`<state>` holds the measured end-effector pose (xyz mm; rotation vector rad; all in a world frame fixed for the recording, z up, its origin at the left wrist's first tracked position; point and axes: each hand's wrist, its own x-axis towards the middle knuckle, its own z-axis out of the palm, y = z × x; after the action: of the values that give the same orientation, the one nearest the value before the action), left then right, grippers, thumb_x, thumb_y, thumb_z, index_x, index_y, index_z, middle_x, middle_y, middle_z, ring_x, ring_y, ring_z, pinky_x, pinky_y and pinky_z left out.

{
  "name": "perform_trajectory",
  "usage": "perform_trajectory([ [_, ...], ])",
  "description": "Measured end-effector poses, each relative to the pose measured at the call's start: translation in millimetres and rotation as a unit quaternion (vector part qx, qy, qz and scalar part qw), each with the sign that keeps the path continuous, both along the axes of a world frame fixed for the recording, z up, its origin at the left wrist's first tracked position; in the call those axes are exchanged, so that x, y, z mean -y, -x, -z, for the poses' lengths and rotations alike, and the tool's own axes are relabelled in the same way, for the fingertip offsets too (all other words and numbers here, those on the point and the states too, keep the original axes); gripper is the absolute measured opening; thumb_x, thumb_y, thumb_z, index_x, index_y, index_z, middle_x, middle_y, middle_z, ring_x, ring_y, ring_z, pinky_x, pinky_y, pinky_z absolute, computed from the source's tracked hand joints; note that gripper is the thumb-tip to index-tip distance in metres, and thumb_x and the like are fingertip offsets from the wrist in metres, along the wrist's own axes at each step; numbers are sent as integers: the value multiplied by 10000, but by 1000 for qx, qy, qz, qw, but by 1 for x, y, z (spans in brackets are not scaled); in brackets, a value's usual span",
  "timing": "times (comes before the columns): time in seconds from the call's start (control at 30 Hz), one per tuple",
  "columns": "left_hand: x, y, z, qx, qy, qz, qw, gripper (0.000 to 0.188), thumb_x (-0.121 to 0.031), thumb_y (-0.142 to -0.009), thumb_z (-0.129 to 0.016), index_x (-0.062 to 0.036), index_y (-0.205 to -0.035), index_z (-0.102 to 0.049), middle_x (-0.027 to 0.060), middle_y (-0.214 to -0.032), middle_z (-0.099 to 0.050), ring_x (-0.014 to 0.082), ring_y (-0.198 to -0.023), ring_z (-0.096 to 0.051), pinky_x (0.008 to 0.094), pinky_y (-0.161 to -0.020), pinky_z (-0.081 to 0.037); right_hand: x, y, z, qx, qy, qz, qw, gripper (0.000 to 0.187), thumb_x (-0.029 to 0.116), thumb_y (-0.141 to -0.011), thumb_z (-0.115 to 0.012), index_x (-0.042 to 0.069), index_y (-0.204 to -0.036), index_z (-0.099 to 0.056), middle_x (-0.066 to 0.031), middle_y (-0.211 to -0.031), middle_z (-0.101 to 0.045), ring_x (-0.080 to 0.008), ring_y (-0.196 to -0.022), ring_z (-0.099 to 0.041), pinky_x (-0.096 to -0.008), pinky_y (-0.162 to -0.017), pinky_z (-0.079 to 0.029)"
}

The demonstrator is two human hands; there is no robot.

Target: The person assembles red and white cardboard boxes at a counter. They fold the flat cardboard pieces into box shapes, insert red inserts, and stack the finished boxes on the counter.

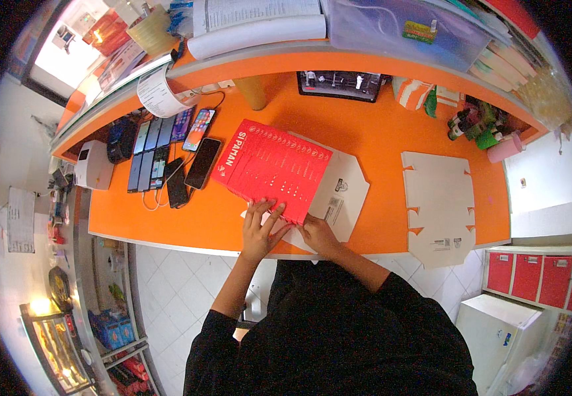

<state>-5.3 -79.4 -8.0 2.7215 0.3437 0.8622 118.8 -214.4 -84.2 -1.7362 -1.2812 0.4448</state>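
Note:
A fanned stack of red printed cards [269,168] lies at an angle on the orange counter, partly over a white die-cut cardboard blank [349,198]. My left hand [259,231] rests on the stack's near edge, its fingers spread over the red surface and its thumb pointing right. At the near right corner of the stack, my right hand [320,235] is closed on the edge; some of its fingertips are hidden. Another flat white cardboard blank [439,204] with notched sides lies apart to the right.
Several phones [150,155] with cables lie at the left, beside a small white printer [93,165]. A tablet [340,86] leans at the back under an orange-edged shelf [273,61]. Bottles and a pink cup [505,148] stand at the far right.

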Motion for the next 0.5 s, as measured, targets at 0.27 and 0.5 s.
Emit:
perform_trajectory([
  [0.27, -3, -4, 7, 17, 12, 19, 1000, 647, -272, -629, -853, -179, -1220, -606, 101, -1228, -555, 312, -1150, -514, 496, -1007, -404, 3, -8, 18, 35, -28, -13, 999, 235, 123, -901, -533, 2, -1103, -537, -263, -960, -619, -438, -766, -626, -500, -674, -533],
  [0.5, -3, -4, 10, 8, 30, 27, 999, 662, -270, -634, -853, -195, -1239, -596, 100, -1233, -542, 319, -1152, -505, 523, -1020, -385, 14, -11, 8, -51, 49, -19, 997, 351, 100, -919, -556, 16, -1256, -501, -238, -1159, -601, -401, -1007, -613, -457, -826, -524],
])
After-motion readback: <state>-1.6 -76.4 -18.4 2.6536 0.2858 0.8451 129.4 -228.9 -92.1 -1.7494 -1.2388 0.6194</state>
